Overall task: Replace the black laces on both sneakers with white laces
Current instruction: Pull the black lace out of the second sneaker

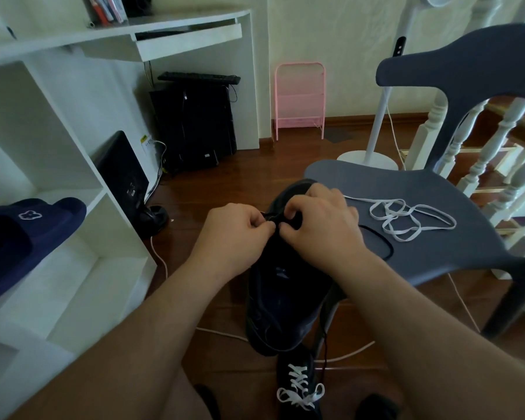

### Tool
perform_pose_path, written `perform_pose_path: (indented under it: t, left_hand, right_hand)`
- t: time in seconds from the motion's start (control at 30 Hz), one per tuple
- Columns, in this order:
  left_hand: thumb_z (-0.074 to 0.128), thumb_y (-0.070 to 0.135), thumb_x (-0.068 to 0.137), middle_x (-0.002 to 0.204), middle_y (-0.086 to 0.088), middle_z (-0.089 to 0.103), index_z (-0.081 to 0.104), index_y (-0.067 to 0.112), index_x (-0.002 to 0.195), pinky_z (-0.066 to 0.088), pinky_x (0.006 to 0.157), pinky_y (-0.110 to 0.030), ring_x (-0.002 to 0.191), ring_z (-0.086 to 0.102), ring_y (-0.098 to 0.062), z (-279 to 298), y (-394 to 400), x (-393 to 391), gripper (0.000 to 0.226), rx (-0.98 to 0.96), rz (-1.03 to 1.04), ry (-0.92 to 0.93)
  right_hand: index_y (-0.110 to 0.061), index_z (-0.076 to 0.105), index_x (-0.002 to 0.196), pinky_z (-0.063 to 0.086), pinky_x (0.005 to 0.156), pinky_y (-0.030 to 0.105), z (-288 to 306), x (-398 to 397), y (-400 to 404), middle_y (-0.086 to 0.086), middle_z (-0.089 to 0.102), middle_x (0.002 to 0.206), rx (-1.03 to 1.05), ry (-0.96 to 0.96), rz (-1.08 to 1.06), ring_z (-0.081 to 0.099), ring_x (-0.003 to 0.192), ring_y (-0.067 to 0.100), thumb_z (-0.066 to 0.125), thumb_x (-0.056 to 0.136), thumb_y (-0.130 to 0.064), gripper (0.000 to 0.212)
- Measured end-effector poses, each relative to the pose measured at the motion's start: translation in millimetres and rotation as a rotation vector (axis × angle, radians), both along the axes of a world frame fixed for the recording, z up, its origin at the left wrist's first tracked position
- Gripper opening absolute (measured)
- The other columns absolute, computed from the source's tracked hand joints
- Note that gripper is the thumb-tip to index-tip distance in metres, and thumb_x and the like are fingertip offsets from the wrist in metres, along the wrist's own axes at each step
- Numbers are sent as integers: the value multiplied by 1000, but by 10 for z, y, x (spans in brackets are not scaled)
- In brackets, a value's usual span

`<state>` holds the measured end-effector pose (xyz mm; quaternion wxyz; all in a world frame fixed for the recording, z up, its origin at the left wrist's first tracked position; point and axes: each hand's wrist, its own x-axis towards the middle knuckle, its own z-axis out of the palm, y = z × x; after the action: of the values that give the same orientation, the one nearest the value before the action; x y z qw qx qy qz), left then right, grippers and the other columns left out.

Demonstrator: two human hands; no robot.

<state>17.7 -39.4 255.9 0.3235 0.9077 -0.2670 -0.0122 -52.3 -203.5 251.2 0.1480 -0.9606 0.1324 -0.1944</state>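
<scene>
Home room: desk (164, 28), banister (479, 153).

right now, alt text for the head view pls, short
Both hands, left hand and right hand, pinch the black lace on a dark sneaker at a grey chair's edge. A loose white lace lies on the seat; another sneaker below has white laces.

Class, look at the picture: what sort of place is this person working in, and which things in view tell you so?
Probably a room at home, perhaps a study on an upper landing. A white desk stands over a computer tower, a slipper lies on a shelf, and stair balusters show behind the grey chair.
</scene>
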Motion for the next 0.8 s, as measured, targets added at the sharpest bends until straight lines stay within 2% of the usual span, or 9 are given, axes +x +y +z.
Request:
perform_pose_path:
  t: [0.1, 0.2, 0.3, 0.4, 0.5, 0.6, 0.7, 0.8]
  left_hand:
    - [68, 47, 97, 63, 15, 69, 73, 25, 68, 42, 41, -14, 63, 65, -1, -21, -18, -17, 36, 8, 5, 2]
    - [68, 48, 97, 64, 21, 67, 72, 25, 68, 36, 41, -13, 64, 64, 2, -10, 9, 6, 37, 33, 14, 2]
    - [69, 49, 97, 67, 22, 67, 72, 25, 69, 39, 49, -20, 66, 63, 4, 23, 77, 62, 37, -11, 61, 21]
    - [69, 48, 97, 65, 20, 67, 71, 25, 68, 40, 51, -22, 62, 62, 4, 34, 118, 73, 37, -30, 69, 27]
    - [68, 46, 99, 62, 22, 66, 71, 26, 68, 36, 44, -15, 60, 62, 4, 20, 104, 29, 37, 11, 44, 11]
    - [68, 45, 98, 59, 18, 65, 69, 23, 66, 34, 40, -12, 56, 61, 0, 17, 78, 23, 39, 6, 34, 10]
    - [68, 46, 98, 62, 23, 65, 68, 23, 63, 36, 41, -12, 62, 62, 4, 20, 41, 5, 42, 19, 20, -26]
    - [67, 46, 98, 68, 22, 67, 71, 21, 66, 39, 44, -12, 68, 63, 3, 7, 32, -3, 40, 17, 1, -38]
  right_hand:
    - [-37, 70, 96, 32, 78, 40, -20, 17, 19, -10, 42, 98, -28, -17, -34, 48, 105, 23, 65, 91, -49, 14]
    - [-38, 67, 87, 32, 77, 40, -9, 22, 5, -11, 47, 94, -9, -22, -14, 48, 100, 22, 63, 92, -45, 10]
    - [-31, 64, 78, 46, 81, 43, 74, 2, -234, -8, 57, 91, 119, -28, -149, 54, 95, 24, 63, 86, -42, 13]
    - [-25, 67, 77, 54, 87, 49, 128, -69, -484, -2, 66, 91, 234, 93, -277, 60, 95, 30, 65, 82, -44, 19]
    - [-31, 63, 83, 52, 91, 51, 139, -82, -386, -4, 58, 93, 275, 181, -187, 56, 100, 31, 63, 77, -48, 18]
    - [-40, 56, 89, 46, 88, 47, 122, -31, -178, -14, 44, 92, 257, 83, -23, 47, 99, 23, 55, 69, -54, 24]
    - [-45, 62, 94, 34, 80, 42, 47, -6, -6, -15, 40, 93, 94, 55, 25, 41, 100, 19, 58, 80, -57, 19]
    - [-41, 71, 99, 31, 79, 40, 12, 10, 45, -11, 44, 97, -6, 11, -16, 46, 103, 22, 64, 90, -53, 17]
